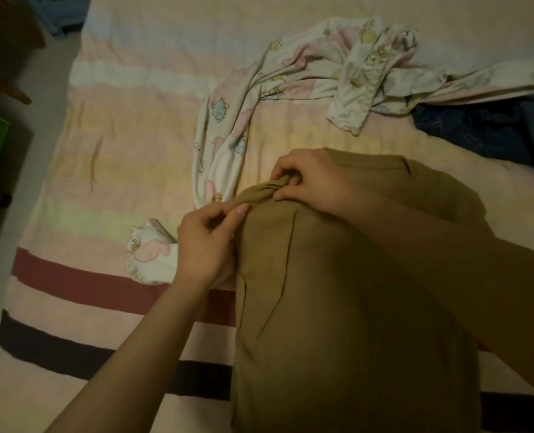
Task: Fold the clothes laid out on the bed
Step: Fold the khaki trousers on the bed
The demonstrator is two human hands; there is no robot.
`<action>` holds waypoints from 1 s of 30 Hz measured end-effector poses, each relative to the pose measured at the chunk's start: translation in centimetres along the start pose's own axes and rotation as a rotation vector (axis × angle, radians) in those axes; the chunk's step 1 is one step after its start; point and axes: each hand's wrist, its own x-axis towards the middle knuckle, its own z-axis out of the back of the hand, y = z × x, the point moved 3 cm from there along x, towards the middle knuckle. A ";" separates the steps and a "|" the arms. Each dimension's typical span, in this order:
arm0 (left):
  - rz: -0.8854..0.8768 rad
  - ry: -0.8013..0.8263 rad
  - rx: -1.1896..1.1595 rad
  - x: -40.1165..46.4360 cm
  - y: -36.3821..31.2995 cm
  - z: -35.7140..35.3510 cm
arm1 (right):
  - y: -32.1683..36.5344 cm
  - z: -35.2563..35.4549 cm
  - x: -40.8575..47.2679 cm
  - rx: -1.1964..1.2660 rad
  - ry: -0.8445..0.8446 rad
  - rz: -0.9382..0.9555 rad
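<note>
A tan garment (337, 292) lies on the near right part of the bed (119, 151), spread flat from the lower edge up toward the middle, its upper left corner bunched into a twisted roll. Both hands work that corner — the right hand (315, 179) has its fingers curled around the roll, pinching it from above, while the left hand (206, 242) pinches the cloth edge just below and to the left, thumb against fingertips. The two hands sit just beside each other. Beyond them, a pale printed garment (290, 82) with pastel cartoon figures sprawls crumpled across the far half of the bed, one long part trailing down toward the hands. A small bundle of similar printed cloth (150, 254) lies just left of the left hand. Dark blue denim (493, 129) sits at the right edge. The bed cover is striped — pale pink, cream, maroon, dark.
</note>
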 end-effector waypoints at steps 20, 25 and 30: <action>0.429 0.109 -0.509 -7.9 -2.2 -16.4 | -7.1 7.2 -8.9 0.415 -0.192 -0.270; 0.486 0.144 -0.587 -10.3 -3.2 -22.2 | -10.7 8.8 -12.7 0.383 -0.239 -0.361; 0.567 0.182 -0.618 -11.6 -3.5 -26.6 | -13.8 9.9 -15.3 0.388 -0.328 -0.388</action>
